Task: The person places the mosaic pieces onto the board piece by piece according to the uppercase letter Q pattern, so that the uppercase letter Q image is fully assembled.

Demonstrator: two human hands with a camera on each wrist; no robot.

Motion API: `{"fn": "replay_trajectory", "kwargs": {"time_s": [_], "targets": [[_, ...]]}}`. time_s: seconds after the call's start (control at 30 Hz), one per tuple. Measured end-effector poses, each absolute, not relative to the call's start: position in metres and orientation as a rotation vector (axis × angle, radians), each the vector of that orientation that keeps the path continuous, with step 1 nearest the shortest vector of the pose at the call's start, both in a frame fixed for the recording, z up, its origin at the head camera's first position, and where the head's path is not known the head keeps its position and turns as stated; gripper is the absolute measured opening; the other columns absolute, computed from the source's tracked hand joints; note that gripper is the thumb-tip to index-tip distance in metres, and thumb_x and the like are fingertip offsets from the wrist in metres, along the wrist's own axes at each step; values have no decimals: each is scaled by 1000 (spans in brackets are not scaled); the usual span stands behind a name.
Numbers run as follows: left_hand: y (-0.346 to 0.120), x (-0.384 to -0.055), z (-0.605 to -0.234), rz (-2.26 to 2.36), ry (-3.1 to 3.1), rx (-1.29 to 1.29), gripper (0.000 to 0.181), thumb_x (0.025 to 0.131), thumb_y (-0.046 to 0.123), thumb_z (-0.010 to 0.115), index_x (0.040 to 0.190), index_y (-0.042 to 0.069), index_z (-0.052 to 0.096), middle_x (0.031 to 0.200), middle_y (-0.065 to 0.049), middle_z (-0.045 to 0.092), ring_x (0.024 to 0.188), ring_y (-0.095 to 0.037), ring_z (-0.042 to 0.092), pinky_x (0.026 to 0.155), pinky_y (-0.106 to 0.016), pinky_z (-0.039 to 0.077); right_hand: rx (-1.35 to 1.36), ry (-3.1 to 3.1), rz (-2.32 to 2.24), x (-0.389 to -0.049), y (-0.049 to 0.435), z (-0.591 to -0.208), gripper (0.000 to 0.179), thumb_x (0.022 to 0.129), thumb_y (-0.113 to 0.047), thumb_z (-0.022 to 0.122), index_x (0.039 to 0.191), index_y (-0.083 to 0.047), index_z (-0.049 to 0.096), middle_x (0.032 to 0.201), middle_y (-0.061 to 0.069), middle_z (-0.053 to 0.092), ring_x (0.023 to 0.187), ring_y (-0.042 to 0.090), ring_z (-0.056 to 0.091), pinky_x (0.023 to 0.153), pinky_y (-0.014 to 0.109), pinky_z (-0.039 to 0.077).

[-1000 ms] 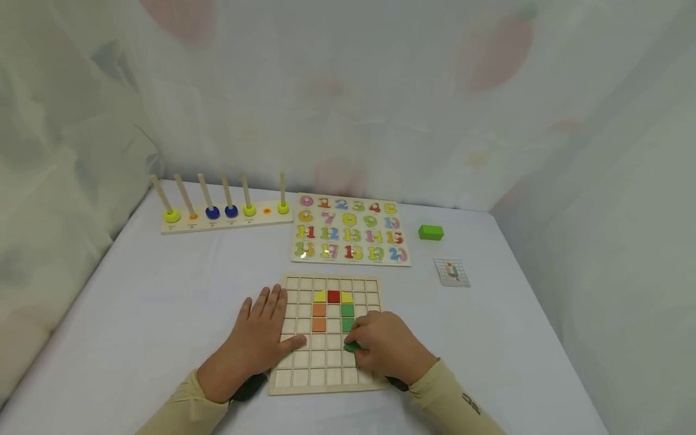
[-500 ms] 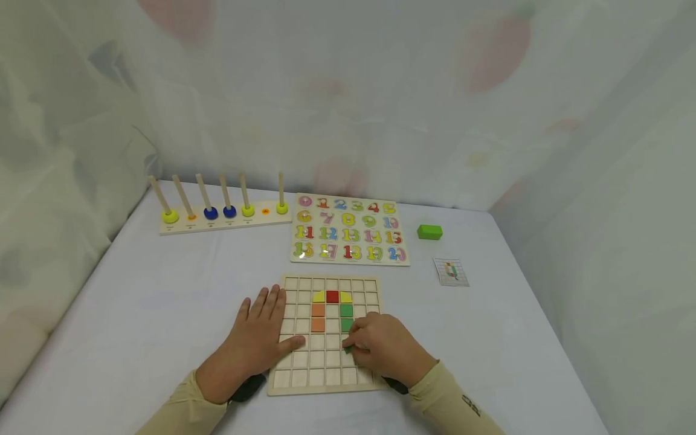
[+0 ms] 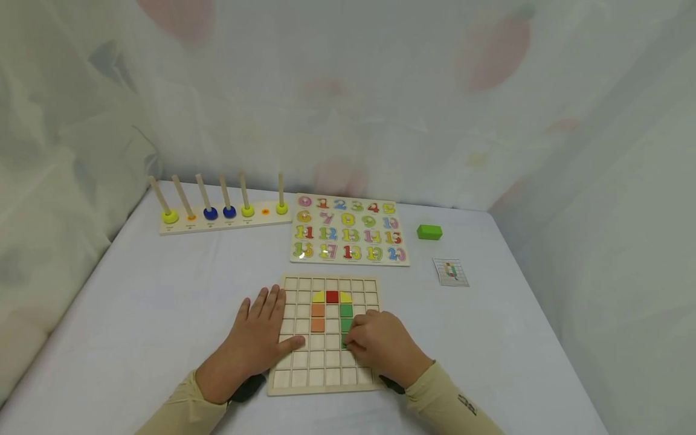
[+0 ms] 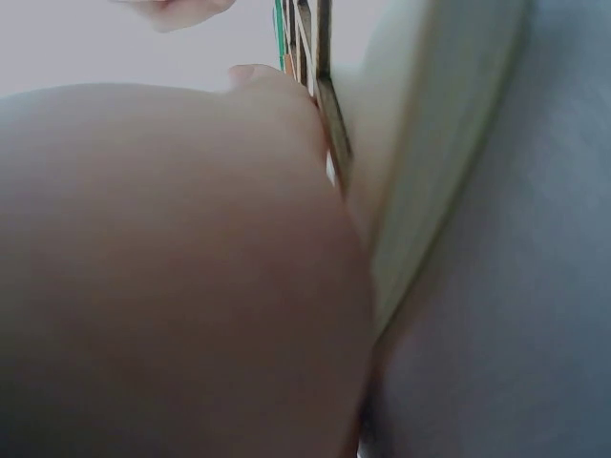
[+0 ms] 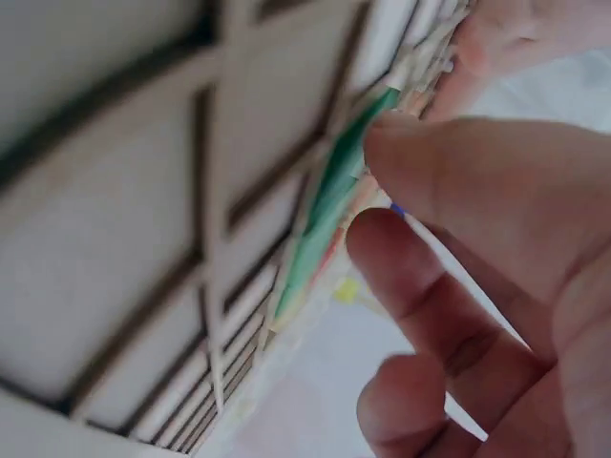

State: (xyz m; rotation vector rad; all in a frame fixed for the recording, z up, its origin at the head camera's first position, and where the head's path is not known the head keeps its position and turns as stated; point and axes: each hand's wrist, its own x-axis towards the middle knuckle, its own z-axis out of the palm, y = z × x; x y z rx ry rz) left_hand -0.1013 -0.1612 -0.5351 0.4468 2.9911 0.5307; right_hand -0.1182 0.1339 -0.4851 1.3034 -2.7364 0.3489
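A wooden grid board (image 3: 287,382) lies on the table, holding red, yellow, orange and green tiles in an arch. My left hand (image 3: 252,341) rests flat with spread fingers on its left side, the thumb over the cells. On the right, my right hand (image 3: 385,345) is over the lowest green tile (image 3: 344,343), which sits in a cell and is partly hidden. In the right wrist view the thumb (image 5: 420,157) touches the green tile (image 5: 339,167); the other fingers are bent and apart from the thumb. In the left wrist view my left hand (image 4: 181,258) fills much of the picture.
Behind the board lies a number puzzle (image 3: 350,229). A peg counting stand (image 3: 228,225) with yellow and blue rings is at the back left. To the right are a green block (image 3: 430,232) and a small pattern card (image 3: 451,272).
My right hand has brought the green tile from a tilted hold down into the cell below the other green tiles. The left hand has stayed on the board.
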Motion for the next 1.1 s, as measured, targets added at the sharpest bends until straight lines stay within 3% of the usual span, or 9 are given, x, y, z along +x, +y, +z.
{"fn": "replay_trajectory", "kwargs": {"time_s": [0.17,0.37,0.53,0.73,0.93,1.1], "targets": [[-160,-100,-524,515,2953,436,115,96,73,63,164,-11,24,170,-31,23,156,-52,20,120,-73,15,1208,-2777,560,-115,150,-473,6,91,-17,87,94,-22,85,94,-14,73,90,6,69,80,27,58],[-159,-98,-512,548,2904,427,114,97,72,62,164,-12,23,170,-33,22,156,-53,18,120,-74,12,1015,-2804,686,-115,182,-467,6,93,-17,85,98,-18,84,94,-16,72,83,11,65,72,28,56],[-159,-98,-517,546,2936,438,116,97,76,59,163,-12,23,170,-33,22,156,-53,18,120,-74,12,760,-2929,674,-117,207,-467,6,96,-20,83,102,-20,83,97,-20,71,84,8,62,72,27,55],[-159,-98,-517,509,2934,427,113,98,70,62,164,-12,23,171,-31,22,157,-52,18,121,-73,14,471,-3065,695,-119,228,-472,9,95,-20,84,103,-23,82,103,-19,72,88,10,62,78,35,57],[-160,-98,-520,550,2935,444,114,97,74,60,163,-12,24,170,-32,22,156,-53,18,120,-74,14,439,-3175,711,-116,232,-480,16,94,-22,86,108,-29,81,111,-19,70,97,10,63,84,37,57],[-163,-100,-533,569,2993,472,118,96,82,52,162,-13,26,170,-32,24,155,-53,21,119,-74,15,454,-3171,747,-111,225,-484,24,93,-20,86,115,-25,80,118,-14,70,106,15,65,90,43,58]]}}
